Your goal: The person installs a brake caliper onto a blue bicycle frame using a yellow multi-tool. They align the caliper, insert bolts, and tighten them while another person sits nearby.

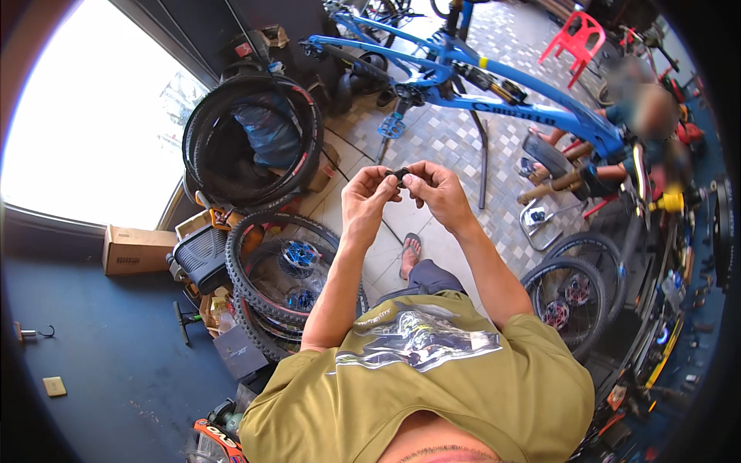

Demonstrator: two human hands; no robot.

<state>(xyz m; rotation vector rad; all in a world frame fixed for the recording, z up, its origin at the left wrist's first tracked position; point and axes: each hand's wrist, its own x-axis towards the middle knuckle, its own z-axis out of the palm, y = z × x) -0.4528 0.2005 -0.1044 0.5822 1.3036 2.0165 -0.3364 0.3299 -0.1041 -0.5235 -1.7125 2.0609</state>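
Both my hands meet in front of me, pinching a small black part [400, 177] between thumbs and fingertips. It is dark and partly covered, so its exact kind does not show. My left hand [366, 199] grips its left side, and my right hand [441, 193] grips the right side. Just beyond them a blue bicycle frame [475, 65] is held up off the tiled floor, without wheels, with a blue pedal [392, 125] hanging from its crank.
Bicycle wheels [241, 258] and tyres [315, 127] are stacked at my left, near a cardboard box [139, 250]. More wheels [567, 289] stand at my right beside a wall of tools. A person [648, 116] sits beyond the frame, near a red plastic chair [577, 42].
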